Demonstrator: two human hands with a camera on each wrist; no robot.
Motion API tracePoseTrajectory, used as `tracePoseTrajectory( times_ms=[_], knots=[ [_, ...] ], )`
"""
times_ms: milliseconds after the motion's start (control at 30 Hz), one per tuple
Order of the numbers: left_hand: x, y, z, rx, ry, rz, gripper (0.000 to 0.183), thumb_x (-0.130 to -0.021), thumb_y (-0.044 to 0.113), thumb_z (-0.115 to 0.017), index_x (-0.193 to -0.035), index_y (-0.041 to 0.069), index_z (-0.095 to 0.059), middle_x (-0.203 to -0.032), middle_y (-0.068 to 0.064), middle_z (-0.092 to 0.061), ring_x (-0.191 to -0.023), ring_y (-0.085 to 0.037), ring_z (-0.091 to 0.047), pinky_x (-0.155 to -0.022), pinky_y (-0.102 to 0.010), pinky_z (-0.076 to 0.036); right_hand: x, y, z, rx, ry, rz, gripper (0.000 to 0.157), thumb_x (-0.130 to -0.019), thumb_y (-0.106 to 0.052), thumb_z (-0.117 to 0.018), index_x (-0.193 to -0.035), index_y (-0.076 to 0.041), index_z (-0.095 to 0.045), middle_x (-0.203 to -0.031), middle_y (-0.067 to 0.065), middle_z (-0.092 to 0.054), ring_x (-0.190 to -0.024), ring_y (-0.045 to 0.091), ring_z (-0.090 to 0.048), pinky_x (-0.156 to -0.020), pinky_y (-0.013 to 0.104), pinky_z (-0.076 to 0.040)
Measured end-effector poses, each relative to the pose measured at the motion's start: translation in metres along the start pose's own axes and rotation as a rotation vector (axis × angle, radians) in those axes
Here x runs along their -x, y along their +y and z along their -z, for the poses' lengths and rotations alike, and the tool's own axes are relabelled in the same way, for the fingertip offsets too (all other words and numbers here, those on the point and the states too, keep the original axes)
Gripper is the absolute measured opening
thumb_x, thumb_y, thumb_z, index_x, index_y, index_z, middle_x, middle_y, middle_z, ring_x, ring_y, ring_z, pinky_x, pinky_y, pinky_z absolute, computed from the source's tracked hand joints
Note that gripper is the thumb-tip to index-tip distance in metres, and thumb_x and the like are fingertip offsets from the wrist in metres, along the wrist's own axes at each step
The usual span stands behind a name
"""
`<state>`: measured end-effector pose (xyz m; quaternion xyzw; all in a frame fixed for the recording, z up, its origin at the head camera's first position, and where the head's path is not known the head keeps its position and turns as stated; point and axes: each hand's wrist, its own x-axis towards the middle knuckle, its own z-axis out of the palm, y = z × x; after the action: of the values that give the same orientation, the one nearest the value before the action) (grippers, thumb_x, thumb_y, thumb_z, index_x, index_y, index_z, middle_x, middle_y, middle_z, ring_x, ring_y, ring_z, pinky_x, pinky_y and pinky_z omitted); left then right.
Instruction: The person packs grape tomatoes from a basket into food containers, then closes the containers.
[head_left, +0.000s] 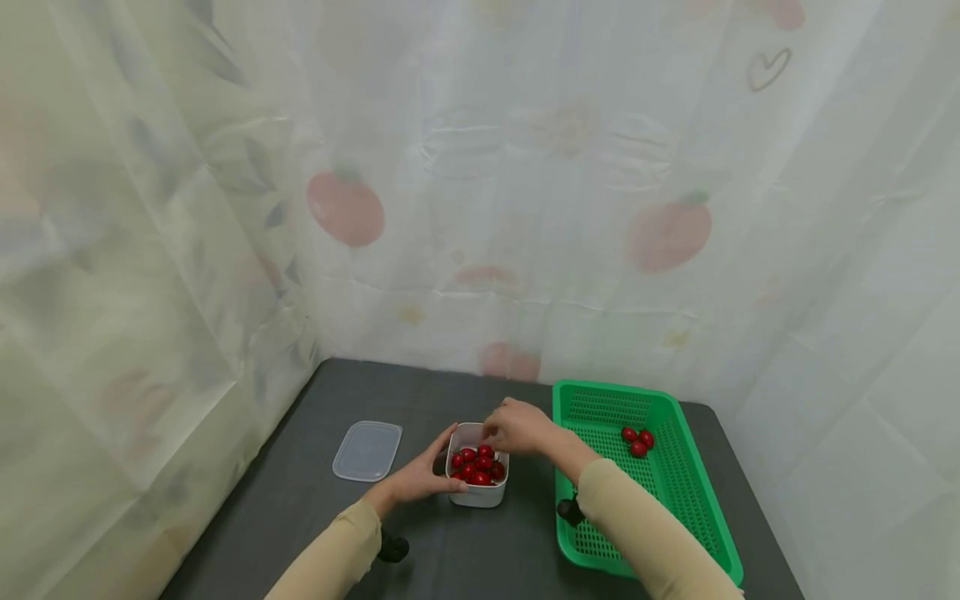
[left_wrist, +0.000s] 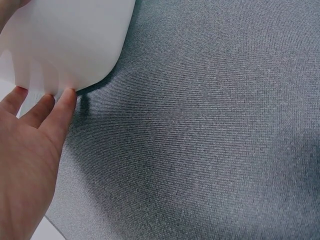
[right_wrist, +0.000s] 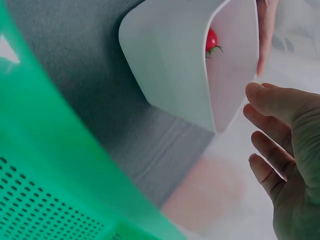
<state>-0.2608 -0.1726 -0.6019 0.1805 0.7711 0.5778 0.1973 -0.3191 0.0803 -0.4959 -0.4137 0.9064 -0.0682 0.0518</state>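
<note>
A small white plastic container (head_left: pixel 480 497) stands on the dark table, with several cherry tomatoes (head_left: pixel 481 478) inside. My left hand (head_left: pixel 416 482) holds it from the left, thumb across the near side and fingers along the wall. In the left wrist view, those fingertips (left_wrist: pixel 67 95) lie against the white wall. Over the container's far right corner is my right hand (head_left: pixel 521 429), its fingers loosely bent. The right wrist view shows the right hand (right_wrist: pixel 285 135) by the rim with nothing visible in it, and one tomato (right_wrist: pixel 212 40) with a green stem inside.
A green perforated basket (head_left: pixel 693 467) stands at the right under my right forearm, holding three cherry tomatoes (head_left: pixel 637 447). Left of the container lies a translucent lid (head_left: pixel 367 451). A printed curtain (head_left: pixel 480 208) hangs behind the table (head_left: pixel 315 500) and along its sides.
</note>
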Motion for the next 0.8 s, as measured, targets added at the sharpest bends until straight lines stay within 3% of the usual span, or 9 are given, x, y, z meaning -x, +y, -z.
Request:
tracePoseTrajectory(
  times_ms=[367, 533, 800],
  knots=[
    [0.001, 0.002, 0.001, 0.001, 0.016, 0.0, 0.106, -0.091, 0.023, -0.079, -0.166, 0.024, -0.004, -0.169, -0.016, -0.013, -0.149, -0.045, -0.026, -0.111, -0.062, -0.034, 0.027, 0.031, 0.019, -0.038, 0.069, -0.021, 0.021, -0.091, -0.019, -0.079, -0.112, -0.02, -0.079, -0.108, -0.008, -0.073, -0.102, 0.017, -0.057, -0.086, 0.037, -0.051],
    [0.001, 0.001, 0.002, 0.005, 0.015, -0.002, 0.108, -0.09, 0.026, -0.081, -0.166, 0.024, -0.004, -0.168, -0.018, -0.014, -0.149, -0.046, -0.026, -0.111, -0.062, -0.034, 0.042, 0.045, 0.028, -0.048, 0.083, -0.024, 0.022, -0.092, -0.019, -0.079, -0.113, -0.021, -0.078, -0.111, -0.005, -0.073, -0.108, 0.02, -0.06, -0.093, 0.041, -0.05],
    [0.002, -0.002, 0.001, -0.042, 0.012, -0.035, 0.108, -0.092, 0.031, -0.079, -0.166, 0.026, -0.001, -0.167, -0.022, -0.015, -0.147, -0.048, -0.028, -0.108, -0.06, -0.038, 0.074, 0.068, 0.039, -0.104, 0.103, -0.095, 0.023, -0.094, -0.014, -0.075, -0.116, -0.019, -0.077, -0.114, -0.002, -0.072, -0.114, 0.025, -0.06, -0.096, 0.046, -0.048]
  ],
)
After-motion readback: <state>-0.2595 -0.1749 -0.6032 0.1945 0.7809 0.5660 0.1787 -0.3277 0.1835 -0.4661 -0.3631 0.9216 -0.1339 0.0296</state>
